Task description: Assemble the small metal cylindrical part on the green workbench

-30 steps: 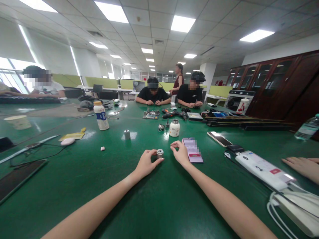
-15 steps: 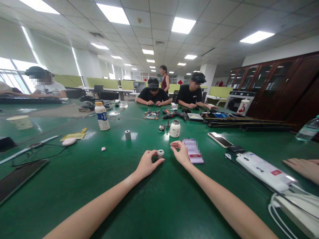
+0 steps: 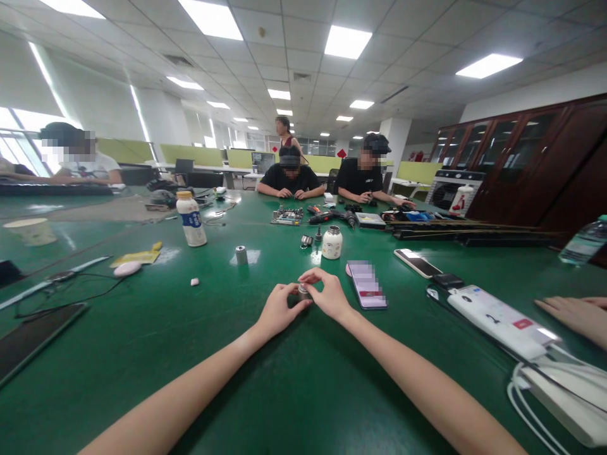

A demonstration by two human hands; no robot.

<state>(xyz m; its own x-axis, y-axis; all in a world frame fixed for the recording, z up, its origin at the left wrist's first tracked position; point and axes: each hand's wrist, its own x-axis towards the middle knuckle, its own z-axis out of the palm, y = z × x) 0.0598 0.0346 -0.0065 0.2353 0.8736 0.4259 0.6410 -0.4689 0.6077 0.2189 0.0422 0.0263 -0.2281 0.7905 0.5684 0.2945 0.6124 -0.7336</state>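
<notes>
My left hand (image 3: pixel 279 311) is wrapped round a small silver metal cylinder (image 3: pixel 303 293) low over the green table, thumb on the near side. My right hand (image 3: pixel 330 296) reaches in from the right, its thumb and fingers closed at the cylinder's top and hiding much of it. Whether a smaller part sits between those fingertips is hidden. A second metal cylinder (image 3: pixel 241 255) stands upright on the table, farther off to the left. Beyond my hands is an open-necked white bottle (image 3: pixel 332 244). To the right of my right hand lies a phone (image 3: pixel 363 278) with a lilac screen.
A drink bottle (image 3: pixel 191 221), a white earbud case (image 3: pixel 128 269) and a tablet (image 3: pixel 38 341) are on the left. At right lie a white phone (image 3: pixel 417 264), a power strip (image 3: pixel 502 322) and another person's hand (image 3: pixel 571 316). A circuit board (image 3: pixel 286 217) and drill (image 3: pixel 332 216) lie ahead.
My right hand has moved left, from apart beside the cylinder to closed on its top. My left hand keeps its hold. The standing person in the background has shifted left.
</notes>
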